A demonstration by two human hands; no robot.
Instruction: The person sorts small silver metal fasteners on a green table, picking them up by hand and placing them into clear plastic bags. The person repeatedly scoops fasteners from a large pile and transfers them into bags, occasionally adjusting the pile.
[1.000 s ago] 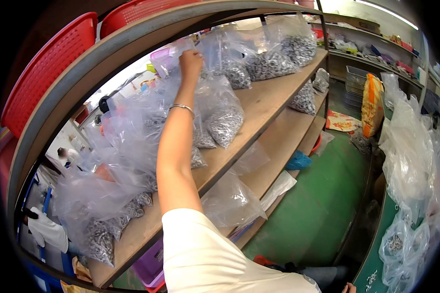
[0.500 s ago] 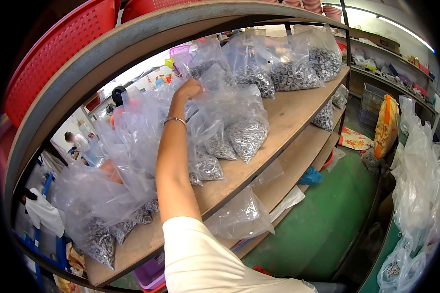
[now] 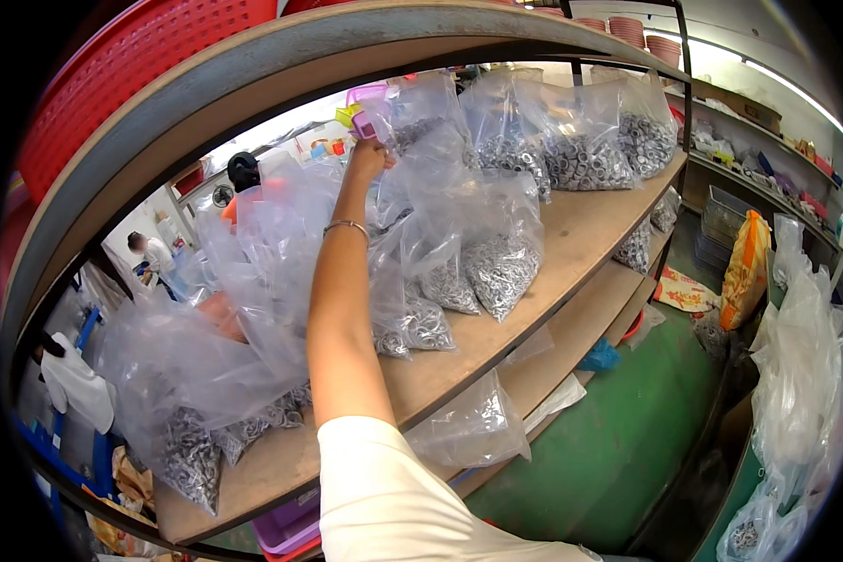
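My left hand (image 3: 371,161) reaches far across the shelf, a thin bracelet on its wrist. The fingers are curled closed at the upper edge of a clear plastic bag (image 3: 393,195); the fingertips are small and partly hidden. Around the arm stand several clear bags of small grey ring-like parts. One full bag (image 3: 504,272) sits right of the forearm, and a large bag (image 3: 192,459) slumps at the near left. Just behind the hand shows a pink-purple plastic container (image 3: 362,125). My right hand is out of sight.
The brown shelf board (image 3: 585,220) slopes up to the right, with lower boards beneath. A red perforated basket (image 3: 150,84) rests overhead on the upper shelf. Right of the green floor (image 3: 618,421) are plastic sheeting (image 3: 806,375) and an orange sack (image 3: 746,272). A person (image 3: 155,258) is at the far left.
The view has shifted, so the shelf and bags sit farther right and lower. My left hand has moved up and slightly left relative to the bags, closer to the pink-purple container.
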